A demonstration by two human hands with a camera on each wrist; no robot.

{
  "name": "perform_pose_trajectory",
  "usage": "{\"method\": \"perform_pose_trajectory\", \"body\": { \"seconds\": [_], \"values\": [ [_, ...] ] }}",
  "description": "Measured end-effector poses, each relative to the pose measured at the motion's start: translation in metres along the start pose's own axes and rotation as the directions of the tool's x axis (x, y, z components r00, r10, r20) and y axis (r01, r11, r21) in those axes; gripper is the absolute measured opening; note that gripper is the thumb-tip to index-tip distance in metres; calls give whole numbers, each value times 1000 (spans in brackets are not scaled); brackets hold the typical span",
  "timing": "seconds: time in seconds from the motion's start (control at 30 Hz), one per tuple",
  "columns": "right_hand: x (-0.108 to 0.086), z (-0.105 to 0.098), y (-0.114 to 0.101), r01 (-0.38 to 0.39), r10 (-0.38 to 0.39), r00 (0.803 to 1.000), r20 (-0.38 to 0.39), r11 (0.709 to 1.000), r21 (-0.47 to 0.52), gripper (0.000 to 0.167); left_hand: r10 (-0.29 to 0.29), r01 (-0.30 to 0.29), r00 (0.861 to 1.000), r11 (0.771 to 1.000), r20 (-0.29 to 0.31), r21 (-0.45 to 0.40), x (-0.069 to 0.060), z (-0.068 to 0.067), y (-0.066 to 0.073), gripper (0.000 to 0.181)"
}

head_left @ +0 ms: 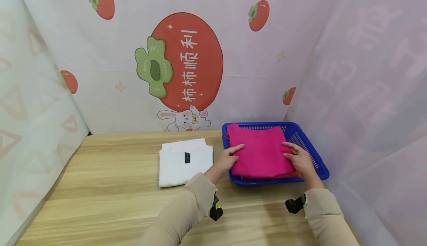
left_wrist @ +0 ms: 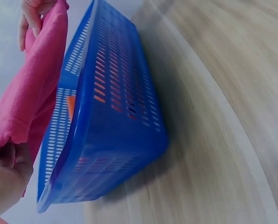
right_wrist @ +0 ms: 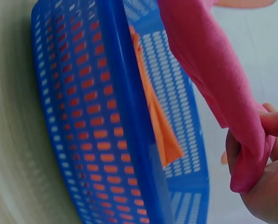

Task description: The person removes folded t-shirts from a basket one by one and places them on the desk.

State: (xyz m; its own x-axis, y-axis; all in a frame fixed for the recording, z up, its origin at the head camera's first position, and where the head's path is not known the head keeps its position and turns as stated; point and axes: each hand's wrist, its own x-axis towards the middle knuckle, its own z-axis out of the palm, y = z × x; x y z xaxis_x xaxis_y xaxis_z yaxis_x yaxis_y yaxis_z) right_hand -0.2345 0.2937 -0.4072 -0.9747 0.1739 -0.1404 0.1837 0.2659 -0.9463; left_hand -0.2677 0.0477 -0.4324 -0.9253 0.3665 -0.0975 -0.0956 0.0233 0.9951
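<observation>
A folded pink garment (head_left: 260, 151) is held over the blue plastic basket (head_left: 315, 164), one hand at each side. My left hand (head_left: 227, 161) grips its left edge; in the left wrist view the fingers (left_wrist: 22, 161) curl under the cloth. At the right edge, my right hand (head_left: 300, 160) pinches the fabric between thumb and fingers, as the right wrist view shows. Both wrist views show the garment raised above the rim. Inside the basket lies orange cloth (right_wrist: 162, 135), mostly hidden from the head view by the pink garment.
Left of the basket, a folded white garment (head_left: 176, 168) with a dark label lies on the wooden table (head_left: 110, 186). A printed curtain (head_left: 267, 64) hangs behind the table, and more curtain closes in both sides. The basket stands close to the right-hand curtain.
</observation>
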Motion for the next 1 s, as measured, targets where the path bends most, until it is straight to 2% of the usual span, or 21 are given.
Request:
{"method": "perform_pose_trajectory", "body": {
  "seconds": [0.13,0.17,0.33,0.47,0.6,0.77,1.0],
  "values": [
    [-8,8,-3,4,-7,999,39,998,69,46,14,-13,1000,1000,11,-21,-12,-15,0,44],
    [-9,10,-4,3,-7,999,49,997,81,47,15,-15,1000,1000,5,-16,-11,-19,-3,44],
    [-16,21,-5,20,-28,996,82,995,102,49,27,-27,1000,999,-13,-29,-23,-33,-4,44],
    [-20,30,-6,70,-79,994,81,992,103,46,35,-36,999,997,-26,-67,-31,-40,-5,44],
    [-22,41,-10,108,-115,991,73,989,100,45,52,-58,997,993,-65,-99,-40,-47,-8,43],
    [-27,59,-14,104,-110,992,63,991,84,45,68,-83,991,988,-115,-130,-52,-57,-11,42],
    [-32,85,-17,124,-130,989,66,988,95,45,58,-86,986,981,-159,-177,-66,-78,-15,43]
  ]
}}
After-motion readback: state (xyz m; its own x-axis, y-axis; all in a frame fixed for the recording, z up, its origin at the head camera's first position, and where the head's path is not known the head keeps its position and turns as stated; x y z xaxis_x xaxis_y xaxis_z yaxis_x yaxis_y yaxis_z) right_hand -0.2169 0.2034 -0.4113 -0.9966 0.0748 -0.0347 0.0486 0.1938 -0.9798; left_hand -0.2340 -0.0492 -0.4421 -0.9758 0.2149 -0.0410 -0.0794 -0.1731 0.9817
